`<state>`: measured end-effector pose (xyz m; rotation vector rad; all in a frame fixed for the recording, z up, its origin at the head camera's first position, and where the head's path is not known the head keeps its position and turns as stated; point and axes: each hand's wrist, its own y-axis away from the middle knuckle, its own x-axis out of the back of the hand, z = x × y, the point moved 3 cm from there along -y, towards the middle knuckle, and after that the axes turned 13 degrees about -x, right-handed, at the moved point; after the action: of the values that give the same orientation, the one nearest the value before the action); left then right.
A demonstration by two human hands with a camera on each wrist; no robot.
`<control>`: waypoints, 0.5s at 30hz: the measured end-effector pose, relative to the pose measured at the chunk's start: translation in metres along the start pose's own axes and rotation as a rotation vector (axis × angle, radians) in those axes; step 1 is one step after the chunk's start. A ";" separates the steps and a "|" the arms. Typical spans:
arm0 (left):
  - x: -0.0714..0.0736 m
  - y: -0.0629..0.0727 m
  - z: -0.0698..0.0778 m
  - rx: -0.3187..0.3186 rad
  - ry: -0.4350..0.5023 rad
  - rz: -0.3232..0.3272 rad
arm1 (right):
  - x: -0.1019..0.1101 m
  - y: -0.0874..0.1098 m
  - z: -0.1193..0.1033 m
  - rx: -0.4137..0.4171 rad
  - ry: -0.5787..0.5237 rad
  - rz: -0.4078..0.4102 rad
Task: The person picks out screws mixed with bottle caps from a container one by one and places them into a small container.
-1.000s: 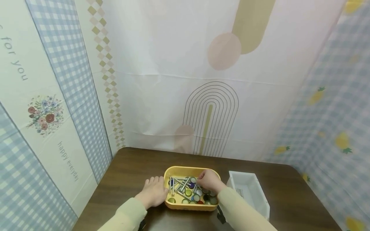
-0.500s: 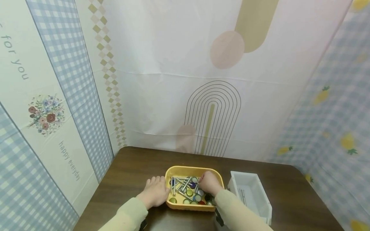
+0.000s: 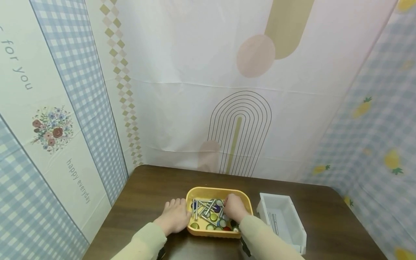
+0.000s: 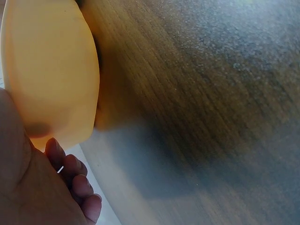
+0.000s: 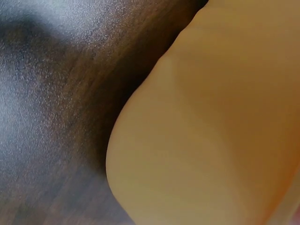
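Note:
A yellow plastic bin [image 3: 214, 233] holds metal bolts [image 3: 196, 209] mixed with bottle caps [image 3: 213, 216] in green, silver, blue and red. My left hand [image 3: 175, 215] lies at the bin's left side, fingers extended and thumb by the wall. In the left wrist view its loosely bent fingertips [image 4: 55, 149] show near the bin's lower end. My right hand [image 3: 235, 207] reaches inside at the right, knuckles up, beside a bolt and several caps. Its fingertips are hidden, and I cannot tell what they hold. The right wrist view is mostly the bin's outer wall [image 5: 201, 131].
A white bin [image 3: 289, 211] stands to the right of the yellow one, with a pair of bolts [image 3: 274, 224] in it; my right sleeve [image 3: 264, 234] passes close by its near left side. Both bins rest on a dark wooden table [image 3: 156, 184], with a printed cloth [image 3: 182, 119] hanging behind.
My right hand stays in the yellow bin and dips slightly lower. Its forearm has shifted left, showing more of the bolts in the white bin. The left hand keeps its place.

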<state>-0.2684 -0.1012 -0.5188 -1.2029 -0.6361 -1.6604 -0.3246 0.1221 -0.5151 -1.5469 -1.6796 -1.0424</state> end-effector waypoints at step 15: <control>0.002 0.000 0.001 0.004 -0.021 -0.006 | 0.002 -0.001 -0.003 0.046 0.004 -0.033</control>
<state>-0.2679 -0.1014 -0.5167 -1.2175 -0.6564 -1.6530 -0.3257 0.1209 -0.5120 -1.4916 -1.7195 -1.0166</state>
